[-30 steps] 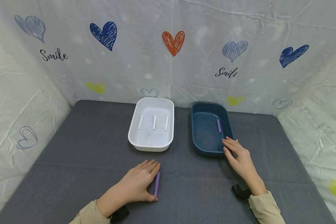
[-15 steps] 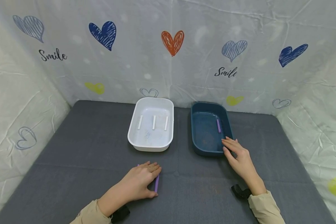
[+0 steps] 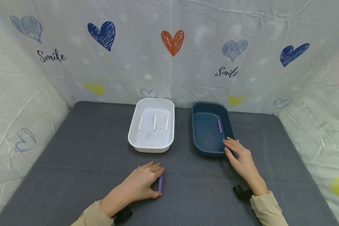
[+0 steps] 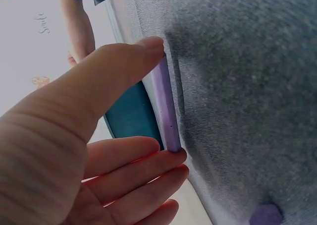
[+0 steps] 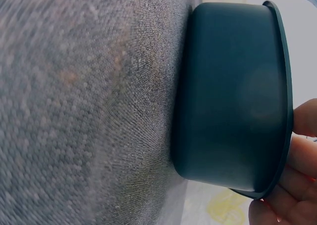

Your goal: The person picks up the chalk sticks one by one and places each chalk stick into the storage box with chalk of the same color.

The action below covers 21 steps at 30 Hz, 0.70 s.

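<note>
My left hand (image 3: 138, 182) pinches a purple chalk stick (image 4: 166, 106) lengthwise, thumb at one end and fingertips at the other. In the left wrist view a shadow runs beside it on the cloth. A second purple chalk (image 4: 266, 215) lies on the cloth beyond the fingers; in the head view only its tip shows past the knuckles. At the near right corner of the dark blue bin (image 3: 199, 147), my right hand (image 3: 242, 158) rests on the rim with relaxed fingers. One purple chalk piece (image 3: 219, 126) lies inside that bin.
Left of the blue bin stands a white bin (image 3: 151, 147) with three white chalk sticks (image 3: 154, 123) in it. Both bins stand near the back of the grey cloth-covered table (image 3: 82, 141). Behind it hangs a white curtain (image 3: 141, 34) printed with hearts.
My left thumb and fingers have closed in on the purple chalk, and the hand has shifted slightly forward and right with it. The second chalk's tip has come into sight. The right hand stays put.
</note>
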Each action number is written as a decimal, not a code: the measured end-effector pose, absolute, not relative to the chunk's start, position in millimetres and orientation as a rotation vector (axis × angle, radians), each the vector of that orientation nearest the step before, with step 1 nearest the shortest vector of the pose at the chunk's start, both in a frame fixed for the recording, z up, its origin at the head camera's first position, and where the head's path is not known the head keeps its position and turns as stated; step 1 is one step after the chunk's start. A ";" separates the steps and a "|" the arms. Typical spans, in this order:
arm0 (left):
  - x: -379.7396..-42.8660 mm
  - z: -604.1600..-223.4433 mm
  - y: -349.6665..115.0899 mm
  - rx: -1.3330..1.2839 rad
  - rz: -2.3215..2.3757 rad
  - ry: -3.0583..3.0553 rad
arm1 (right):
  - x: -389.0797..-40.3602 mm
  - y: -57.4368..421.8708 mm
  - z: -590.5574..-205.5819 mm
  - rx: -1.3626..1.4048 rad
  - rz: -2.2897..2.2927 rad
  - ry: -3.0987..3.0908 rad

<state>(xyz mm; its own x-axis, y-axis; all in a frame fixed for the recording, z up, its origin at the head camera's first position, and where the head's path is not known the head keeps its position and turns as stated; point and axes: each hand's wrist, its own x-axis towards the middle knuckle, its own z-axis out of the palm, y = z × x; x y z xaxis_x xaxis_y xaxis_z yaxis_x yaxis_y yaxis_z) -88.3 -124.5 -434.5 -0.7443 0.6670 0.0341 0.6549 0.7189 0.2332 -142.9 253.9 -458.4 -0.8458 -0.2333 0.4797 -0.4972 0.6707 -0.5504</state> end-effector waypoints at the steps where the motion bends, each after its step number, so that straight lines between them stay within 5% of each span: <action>1: -88.5 -434.0 -123.8 1.101 0.362 2.864 | -142.9 254.0 -458.4 0.575 0.988 -2.516; 11: -91.5 -429.5 -115.6 1.319 0.360 2.891 | -142.9 253.9 -457.3 0.575 0.993 -2.526; 21: -93.5 -421.5 -109.3 1.247 0.395 2.893 | -141.5 253.8 -457.7 0.567 0.992 -2.534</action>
<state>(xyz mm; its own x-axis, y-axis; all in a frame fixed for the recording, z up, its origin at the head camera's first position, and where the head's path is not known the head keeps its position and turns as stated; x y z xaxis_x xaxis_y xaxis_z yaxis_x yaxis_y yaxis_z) -93.5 -109.3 -421.5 -0.6910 0.7114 0.1280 0.7197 0.6606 0.2136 -141.5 253.8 -457.7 -0.8547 -0.2335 0.4636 -0.4862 0.6730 -0.5574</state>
